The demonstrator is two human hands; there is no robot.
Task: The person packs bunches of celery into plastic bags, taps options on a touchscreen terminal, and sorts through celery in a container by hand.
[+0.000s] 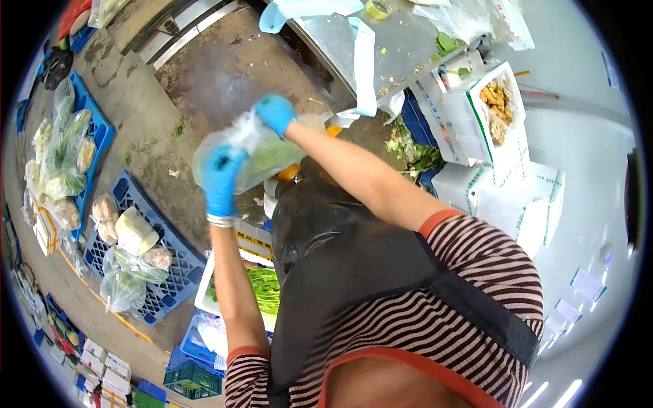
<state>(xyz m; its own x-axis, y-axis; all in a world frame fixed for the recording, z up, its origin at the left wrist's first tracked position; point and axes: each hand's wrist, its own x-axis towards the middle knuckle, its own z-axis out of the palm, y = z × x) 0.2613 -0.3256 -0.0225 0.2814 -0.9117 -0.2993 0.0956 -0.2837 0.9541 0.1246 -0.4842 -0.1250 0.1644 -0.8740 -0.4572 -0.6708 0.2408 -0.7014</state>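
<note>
A clear plastic bag [272,160] with something pale green in it hangs in front of my body, above the floor. Its gathered top lies between my two blue-gloved hands. My left hand [224,178] is closed on the near side of the gathered plastic. At the far side my right hand [275,114] has its fingers closed on the bag's top. The contents are blurred through the plastic, and my fingertips are partly hidden.
A metal table [333,41] with tape and plastic is at the top. White sacks [449,119], one holding ginger [496,109], stand at right. Blue pallets [170,262] with bagged vegetables lie at left. A white box of greens [264,289] is beside my left forearm.
</note>
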